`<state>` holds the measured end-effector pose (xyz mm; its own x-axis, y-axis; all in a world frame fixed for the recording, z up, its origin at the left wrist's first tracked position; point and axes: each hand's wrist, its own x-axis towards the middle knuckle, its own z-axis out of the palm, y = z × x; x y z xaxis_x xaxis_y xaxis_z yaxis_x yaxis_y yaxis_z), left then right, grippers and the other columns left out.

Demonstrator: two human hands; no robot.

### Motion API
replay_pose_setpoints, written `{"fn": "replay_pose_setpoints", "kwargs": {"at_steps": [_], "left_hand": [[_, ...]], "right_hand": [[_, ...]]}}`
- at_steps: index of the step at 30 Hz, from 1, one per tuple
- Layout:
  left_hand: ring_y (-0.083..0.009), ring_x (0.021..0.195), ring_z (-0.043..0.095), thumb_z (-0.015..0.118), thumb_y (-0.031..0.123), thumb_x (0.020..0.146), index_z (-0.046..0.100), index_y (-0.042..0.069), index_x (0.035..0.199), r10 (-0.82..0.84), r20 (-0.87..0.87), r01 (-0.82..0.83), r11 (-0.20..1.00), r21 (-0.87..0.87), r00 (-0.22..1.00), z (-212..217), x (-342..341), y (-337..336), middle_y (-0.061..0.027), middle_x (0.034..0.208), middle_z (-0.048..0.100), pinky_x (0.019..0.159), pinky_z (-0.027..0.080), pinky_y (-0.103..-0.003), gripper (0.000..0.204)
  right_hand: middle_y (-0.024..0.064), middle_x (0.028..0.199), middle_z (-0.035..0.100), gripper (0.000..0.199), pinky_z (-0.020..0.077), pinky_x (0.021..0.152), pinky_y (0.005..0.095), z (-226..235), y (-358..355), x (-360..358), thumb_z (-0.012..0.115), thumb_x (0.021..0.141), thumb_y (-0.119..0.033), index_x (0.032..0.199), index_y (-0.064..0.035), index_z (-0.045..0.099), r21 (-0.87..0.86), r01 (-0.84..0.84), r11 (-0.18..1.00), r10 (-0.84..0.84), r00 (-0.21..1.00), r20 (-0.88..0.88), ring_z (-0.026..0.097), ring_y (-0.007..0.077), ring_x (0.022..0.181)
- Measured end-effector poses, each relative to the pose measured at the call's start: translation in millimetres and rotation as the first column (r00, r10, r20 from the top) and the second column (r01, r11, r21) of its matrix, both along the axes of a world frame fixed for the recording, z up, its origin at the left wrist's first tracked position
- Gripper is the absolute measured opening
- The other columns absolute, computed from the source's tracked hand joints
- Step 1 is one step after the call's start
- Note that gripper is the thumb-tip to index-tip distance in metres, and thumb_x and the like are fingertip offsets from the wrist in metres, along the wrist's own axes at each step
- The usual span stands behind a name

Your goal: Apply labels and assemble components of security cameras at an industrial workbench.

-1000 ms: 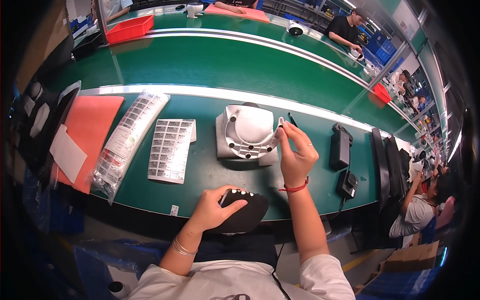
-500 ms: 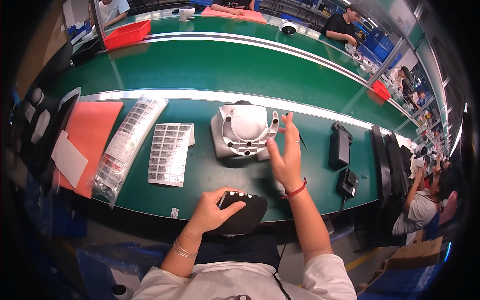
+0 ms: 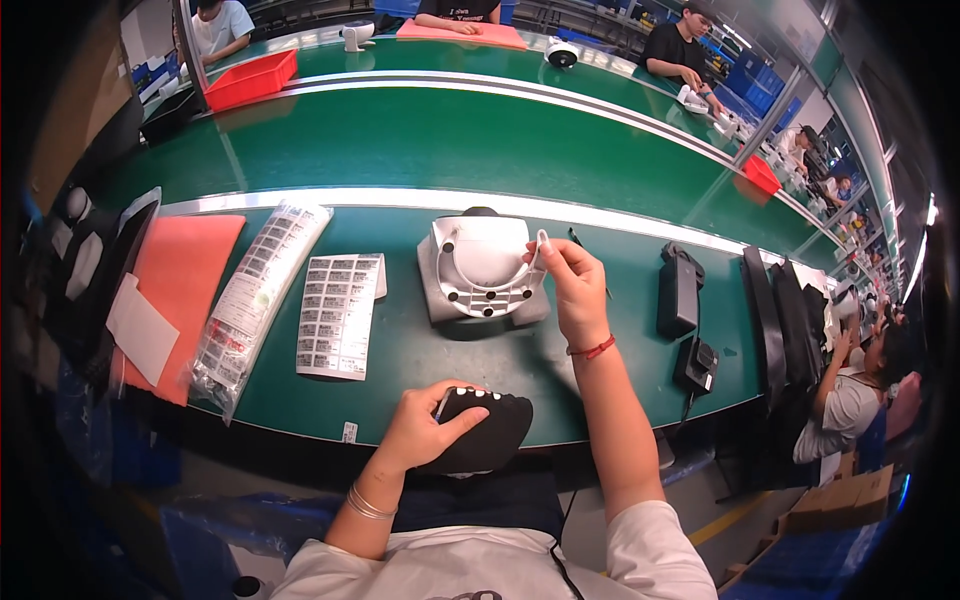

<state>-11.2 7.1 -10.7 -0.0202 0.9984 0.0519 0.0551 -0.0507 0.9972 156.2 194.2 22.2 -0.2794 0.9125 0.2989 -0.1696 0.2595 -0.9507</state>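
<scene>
Just above the middle of the frame, the right hand (image 3: 572,282) pinched a small white strip (image 3: 541,250) between thumb and forefinger, held upright with its long axis near vertical. The strip stood at the right edge of the white device housing (image 3: 480,270), which lay on the green counter (image 3: 400,350) immediately left of those fingers, so the right hand was much the nearer one to it. Lower in the frame, at the counter's near edge, the left hand (image 3: 425,432) gripped a black rounded part (image 3: 485,432) with its fingers curled over it. A label sheet (image 3: 338,312) and a clear bag of labels (image 3: 255,295) lay left of centre; the bag's contents looked like more printed labels.
</scene>
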Motion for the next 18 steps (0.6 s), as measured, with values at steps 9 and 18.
{"fn": "replay_pose_setpoints", "kwargs": {"at_steps": [9,18], "left_hand": [[-0.0111,0.08,0.068,0.075,0.011,0.083,0.07,0.001,0.1,0.003,0.011,-0.003,1.0,0.012,1.0,-2.5,-2.0,-2.6,-0.0091,0.088,0.073,0.074,0.053,-0.026,0.021],[-0.0086,0.078,0.065,0.076,0.009,0.082,0.07,0.0,0.1,0.032,-0.005,-0.032,0.999,0.001,0.999,0.4,0.7,-2.4,-0.0063,0.086,0.073,0.071,0.053,-0.025,0.021]], "right_hand": [[0.0082,0.093,0.071,0.027,0.0447,0.085,0.0281,9.2,0.1,7.0,0.058,0.097,-0.021,0.098,0.0022,0.071,-0.235,-0.198,0.952,0.151,0.967,-0.207,0.062,0.0126,0.09],[0.0028,0.083,0.069,0.022,0.0474,0.074,0.0231,0.1,3.2,0.3,0.061,0.096,-0.018,0.093,0.0024,0.068,0.303,0.036,0.952,-0.107,0.97,0.221,0.061,0.0077,0.079]]}}
